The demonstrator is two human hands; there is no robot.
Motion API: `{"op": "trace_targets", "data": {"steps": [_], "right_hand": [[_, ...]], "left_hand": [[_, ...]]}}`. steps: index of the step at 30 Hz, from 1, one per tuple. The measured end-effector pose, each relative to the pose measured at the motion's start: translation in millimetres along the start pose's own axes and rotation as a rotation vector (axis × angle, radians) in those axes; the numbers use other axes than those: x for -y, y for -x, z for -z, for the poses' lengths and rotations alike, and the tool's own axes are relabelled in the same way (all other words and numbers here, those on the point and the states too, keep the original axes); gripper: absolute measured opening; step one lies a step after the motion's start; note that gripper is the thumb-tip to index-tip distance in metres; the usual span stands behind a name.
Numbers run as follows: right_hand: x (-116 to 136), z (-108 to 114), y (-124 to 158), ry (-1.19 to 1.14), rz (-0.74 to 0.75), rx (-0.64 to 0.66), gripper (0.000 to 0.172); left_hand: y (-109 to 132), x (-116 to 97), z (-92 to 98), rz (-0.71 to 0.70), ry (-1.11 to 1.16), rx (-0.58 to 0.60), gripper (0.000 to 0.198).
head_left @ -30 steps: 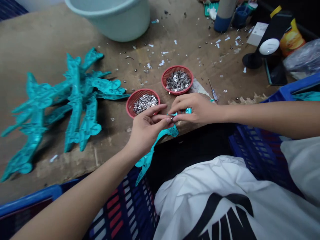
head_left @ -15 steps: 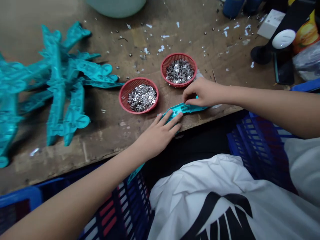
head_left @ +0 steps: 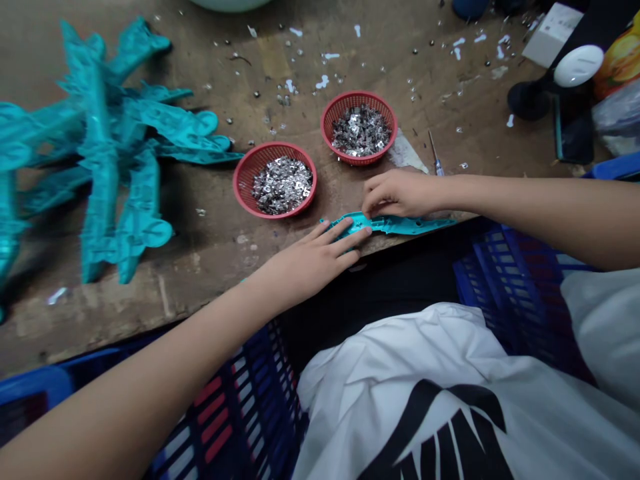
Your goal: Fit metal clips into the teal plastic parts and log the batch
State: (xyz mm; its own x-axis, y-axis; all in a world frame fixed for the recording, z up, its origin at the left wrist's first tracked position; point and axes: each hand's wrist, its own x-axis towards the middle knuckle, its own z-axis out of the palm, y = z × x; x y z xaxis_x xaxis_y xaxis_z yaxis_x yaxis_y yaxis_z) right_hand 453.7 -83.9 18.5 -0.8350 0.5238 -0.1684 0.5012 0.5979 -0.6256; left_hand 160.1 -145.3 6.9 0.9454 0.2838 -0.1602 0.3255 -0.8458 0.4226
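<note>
A long turquoise plastic shell part (head_left: 415,225) lies along the table's front edge. Resting across its left part is my left hand (head_left: 315,260), palm down with the fingers stretched out. My right hand (head_left: 395,193) is over the middle of the part, thumb and fingertips pinched together against its inner side. Whatever is in that pinch is too small or hidden to make out. Just beyond the hands stand two red baskets, the left basket (head_left: 239,190) and the right basket (head_left: 325,127), both holding small shiny metal pieces (head_left: 283,187).
Turquoise plastic parts (head_left: 107,160) are piled at the left. A small screwdriver (head_left: 438,163) lies beyond my right wrist. Loose metal bits (head_left: 323,82) are scattered at the back. A phone (head_left: 573,130) and a white box (head_left: 551,37) sit at right. Blue crates (head_left: 505,267) stand below the edge.
My right hand has shifted slightly left along the turquoise part, still pinched. The left hand stays laid on it. The view has moved a little, and the screwdriver now shows more fully.
</note>
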Motion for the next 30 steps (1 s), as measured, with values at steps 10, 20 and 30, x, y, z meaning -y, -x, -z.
{"op": "trace_targets", "data": {"steps": [10,20,30], "right_hand": [[12,24,5,0.086,-0.022,0.061,0.050],[39,3,5,0.284,-0.088,0.027,0.047],[-71,64,53,0.480,-0.853,-0.165,0.037]], "left_hand": [[8,19,31.8,0.123,0.004,-0.276,0.032],[11,94,21.8,0.662,0.031,-0.279,0.025],[10,64,41.9,0.405,-0.194,-0.418,0.044]]}}
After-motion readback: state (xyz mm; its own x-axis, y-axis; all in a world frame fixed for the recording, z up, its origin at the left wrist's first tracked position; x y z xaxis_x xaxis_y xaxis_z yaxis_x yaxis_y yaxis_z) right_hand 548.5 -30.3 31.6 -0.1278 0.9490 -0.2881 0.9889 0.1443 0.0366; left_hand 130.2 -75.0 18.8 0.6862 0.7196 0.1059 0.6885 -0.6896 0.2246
